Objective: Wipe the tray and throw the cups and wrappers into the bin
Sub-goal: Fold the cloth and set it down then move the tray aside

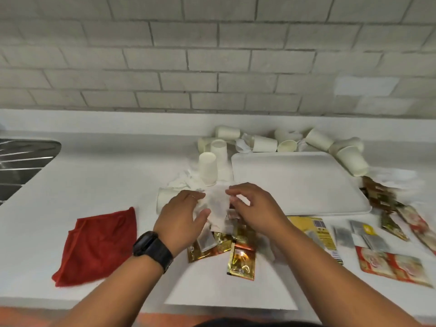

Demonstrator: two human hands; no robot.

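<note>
White counter under a grey brick wall holds the whole mess. Both hands work at a white tissue over gold wrappers — the left hand lies loosely open against it, the right hand seems to pinch its edge, though blur makes that uncertain. Behind them the tray sits bare — likely wiped already — with the red cloth lying aside. Cups ring the tray, untouched; no bin is visible, so the throwing out appears barely begun.

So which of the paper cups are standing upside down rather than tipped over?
The two inverted paper cups just left of the white tray, bases up and rims on the counter; the others along the back lie on their sides.
</note>
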